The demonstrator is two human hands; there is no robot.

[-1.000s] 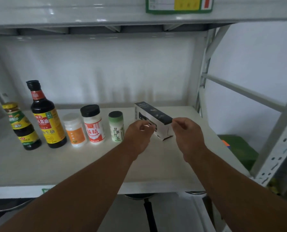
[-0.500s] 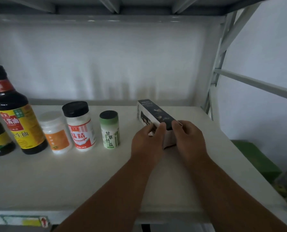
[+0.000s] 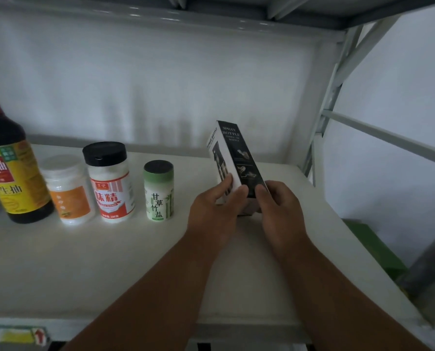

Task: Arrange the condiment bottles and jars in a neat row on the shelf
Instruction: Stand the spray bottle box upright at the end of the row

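Two bare forearms, apparently sleeveless, no rings or watch

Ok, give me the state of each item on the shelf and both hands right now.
Spray bottle box: tilted, lower end gripped by both hands.
Left hand: grips the box.
Right hand: grips the box.
Green-capped salt jar: upright, capped.
Black-lidded MSG jar: upright, lidded.
Orange-label jar: upright, lidded.
Soy sauce bottle: upright.
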